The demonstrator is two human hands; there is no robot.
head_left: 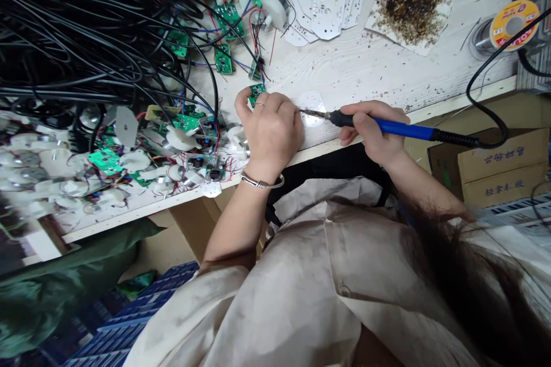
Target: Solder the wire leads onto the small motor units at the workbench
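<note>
1. At the far left, a thick bundle of black cables [86,51] is lying on the worktop [379,80], and green circuit boards [105,161] with thin red and blue wires are spread beside it.
2. The left hand [272,137] is curled, with its fingers together. A small green board [256,93] is seen at its fingertips, but it cannot be told if this board is clamped.
3. A round white disc [312,109] is lying on the worktop just beside the left hand, between both hands. It is nearer to the left hand.
4. The right hand [370,129] is closed around the blue handle of a soldering iron [387,128]. The long axis of the iron runs nearly across the view, and its tip is pointed left, over the disc. Contact of the tip cannot be confirmed.
5. Further right, white star-shaped boards [322,6] and a paper with dark burnt residue [411,3] are placed on the worktop.
6. At the right, a solder spool [514,24] with a yellow label and a cardboard box [486,166] with printed characters are seen, but their writing cannot be read.
</note>
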